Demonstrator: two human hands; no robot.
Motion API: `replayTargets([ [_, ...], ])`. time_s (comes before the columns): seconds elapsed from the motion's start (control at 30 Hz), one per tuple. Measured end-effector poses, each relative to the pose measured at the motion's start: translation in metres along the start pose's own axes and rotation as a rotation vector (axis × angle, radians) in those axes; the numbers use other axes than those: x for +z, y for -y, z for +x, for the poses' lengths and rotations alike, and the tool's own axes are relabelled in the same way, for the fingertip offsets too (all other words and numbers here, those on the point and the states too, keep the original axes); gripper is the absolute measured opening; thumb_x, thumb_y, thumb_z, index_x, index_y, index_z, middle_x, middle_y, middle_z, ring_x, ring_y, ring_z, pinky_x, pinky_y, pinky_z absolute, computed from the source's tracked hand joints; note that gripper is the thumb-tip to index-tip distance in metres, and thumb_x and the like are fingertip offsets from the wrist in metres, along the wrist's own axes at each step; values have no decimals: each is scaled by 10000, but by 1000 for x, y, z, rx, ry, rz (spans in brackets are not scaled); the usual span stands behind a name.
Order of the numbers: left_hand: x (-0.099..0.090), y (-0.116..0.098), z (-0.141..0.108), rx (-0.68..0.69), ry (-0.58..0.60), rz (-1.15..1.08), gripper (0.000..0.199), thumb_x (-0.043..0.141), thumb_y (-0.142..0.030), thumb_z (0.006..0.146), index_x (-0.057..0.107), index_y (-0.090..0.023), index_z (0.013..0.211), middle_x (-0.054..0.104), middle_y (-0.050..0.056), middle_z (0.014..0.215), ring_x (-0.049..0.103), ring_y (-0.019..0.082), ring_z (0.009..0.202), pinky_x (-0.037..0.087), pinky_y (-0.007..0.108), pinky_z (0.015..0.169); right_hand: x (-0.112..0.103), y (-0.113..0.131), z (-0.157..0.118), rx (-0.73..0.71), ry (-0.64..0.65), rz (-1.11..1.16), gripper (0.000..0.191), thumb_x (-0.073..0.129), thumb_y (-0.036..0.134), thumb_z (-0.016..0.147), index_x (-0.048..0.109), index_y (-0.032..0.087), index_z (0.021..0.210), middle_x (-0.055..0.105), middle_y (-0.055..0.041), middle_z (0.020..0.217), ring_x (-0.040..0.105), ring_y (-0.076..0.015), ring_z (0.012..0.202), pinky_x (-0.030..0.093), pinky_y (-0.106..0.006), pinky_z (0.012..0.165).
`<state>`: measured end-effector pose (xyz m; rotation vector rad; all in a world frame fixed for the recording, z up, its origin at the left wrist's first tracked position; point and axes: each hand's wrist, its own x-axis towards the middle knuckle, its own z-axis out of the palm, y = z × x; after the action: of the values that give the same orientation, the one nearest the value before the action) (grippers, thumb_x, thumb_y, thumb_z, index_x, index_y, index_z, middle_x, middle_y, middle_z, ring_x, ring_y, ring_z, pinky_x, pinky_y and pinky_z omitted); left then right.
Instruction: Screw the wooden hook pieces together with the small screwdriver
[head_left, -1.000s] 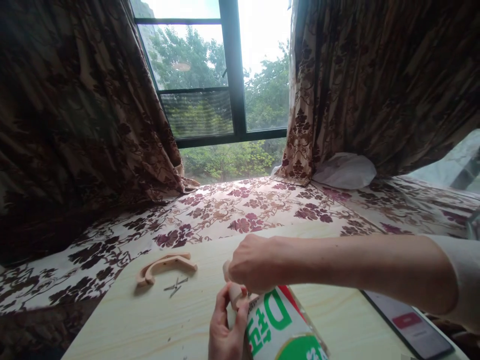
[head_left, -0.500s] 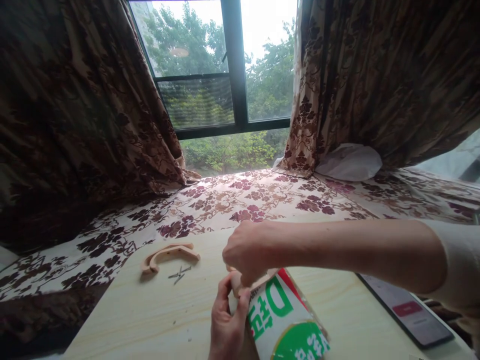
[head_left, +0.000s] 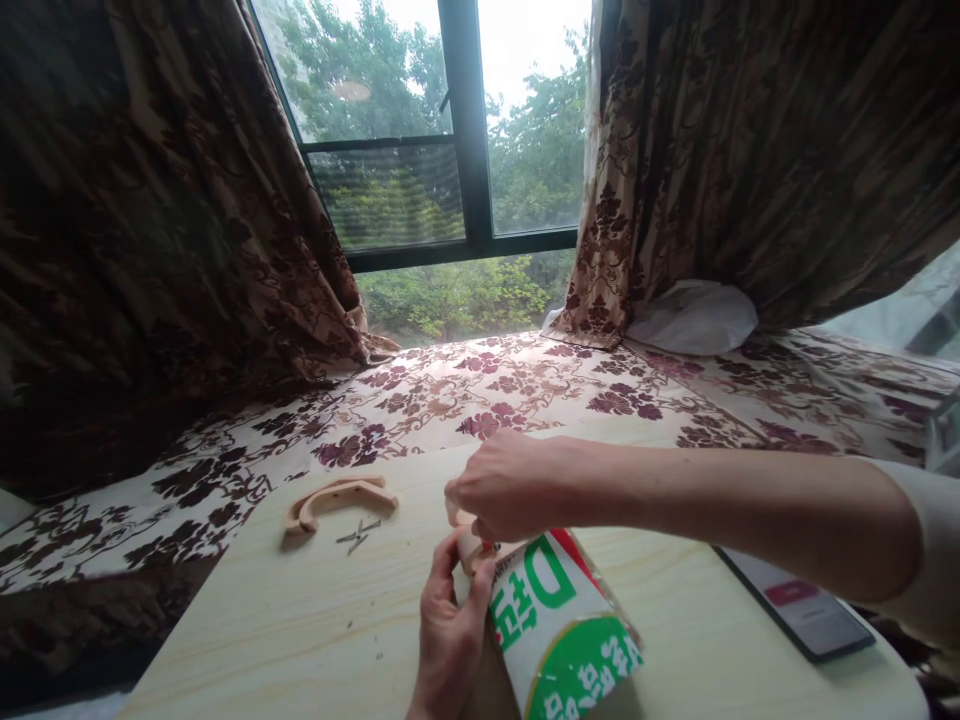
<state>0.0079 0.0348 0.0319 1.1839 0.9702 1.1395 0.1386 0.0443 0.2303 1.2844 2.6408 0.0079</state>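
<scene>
A pale wooden piece (head_left: 470, 551) is gripped between the thumb and fingers of my left hand (head_left: 454, 620), above the light wood table. Just over it, my right hand (head_left: 510, 485) is closed in a fist, knuckles up. What lies inside those fingers is hidden from this angle. A white, green and red printed packet (head_left: 566, 640) lies right beside my left hand and under my right forearm. To the left, two curved wooden pieces (head_left: 349, 489) rest together on the table, with several small screws (head_left: 358, 537) next to them.
A phone (head_left: 806, 605) with a lit screen lies on the table (head_left: 262, 620) at the right, partly under my forearm. Beyond are a flower-patterned cloth (head_left: 480, 380), a white plastic bag (head_left: 694, 318), patterned curtains (head_left: 150, 180) and a window (head_left: 469, 120).
My right hand has turned slightly at the wrist over the wooden piece, showing more of the wood below it. My left hand keeps its grip. The whole view has shifted a little.
</scene>
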Motion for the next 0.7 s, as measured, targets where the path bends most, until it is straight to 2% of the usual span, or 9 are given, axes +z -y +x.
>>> replayTargets([
  [0.17,0,-2,0,-5,8,11,511,751,-417,699,569,-202,1125,711,43,916,685,205,772,545,279,694,3,-1,-4,-12,-72,52,220,585,147,767,685,173,961,644,-20,664,407,-97,495,248,-248,457],
  [0.3,1,-4,-2,2,-4,19,512,754,-435,689,582,-198,1109,714,48,910,686,223,799,545,296,711,25,-2,-7,55,-218,97,177,521,220,816,614,162,955,642,-24,675,343,-102,486,202,-265,449],
  [0.4,5,-5,-3,28,-31,15,499,738,-456,699,583,-196,1096,714,54,927,683,234,822,541,308,726,44,-3,-7,152,-340,117,134,481,231,814,567,166,896,628,-25,652,352,-106,482,173,-289,464],
  [0.57,14,-1,3,119,-178,71,523,737,-506,668,593,-199,1067,704,58,1010,655,238,921,510,282,789,65,-9,0,252,-494,156,68,445,208,823,509,187,823,637,-19,684,434,-107,540,212,-280,505],
  [0.7,11,-10,16,137,-110,130,501,708,-534,672,623,-193,1028,707,61,956,649,234,878,503,284,783,76,-13,2,301,-584,212,88,404,156,840,487,184,826,642,-23,698,475,-116,571,243,-271,525],
])
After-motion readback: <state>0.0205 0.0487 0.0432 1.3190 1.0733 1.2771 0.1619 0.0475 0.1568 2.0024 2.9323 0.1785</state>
